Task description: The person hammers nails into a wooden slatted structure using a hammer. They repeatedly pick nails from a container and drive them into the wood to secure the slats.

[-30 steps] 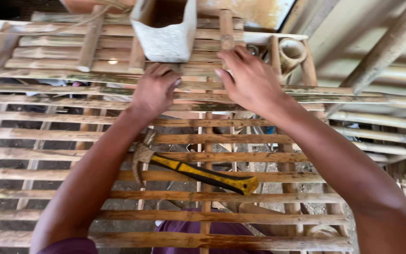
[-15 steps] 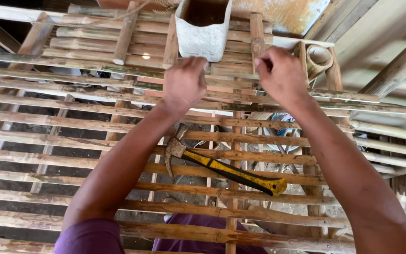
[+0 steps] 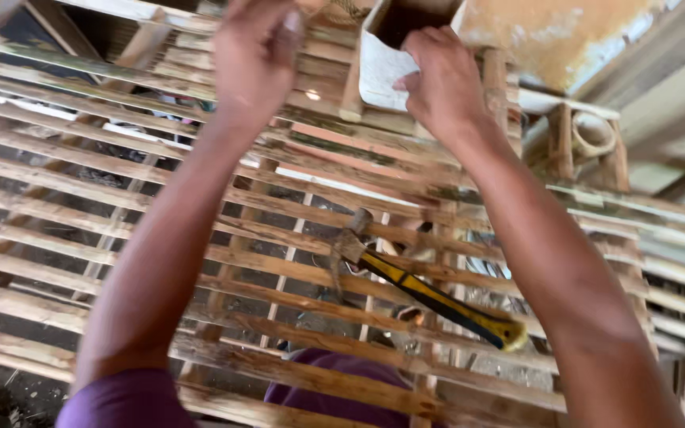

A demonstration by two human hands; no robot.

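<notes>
White plastic tub [image 3: 378, 71] looks light and stiff; our right hand [image 3: 438, 83] clasps its rim, best hold there, left hand [image 3: 255, 55] loosely curled, empty, above slats [image 3: 200, 206].

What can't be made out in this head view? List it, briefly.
- Left hand: blurred, fingertips cut off by the top edge; whether it holds anything is unclear.
- White container: its inside is dark, contents unseen; the right hand covers part of its wall.
- Hammer: its head is partly hidden behind a bamboo slat.
</notes>
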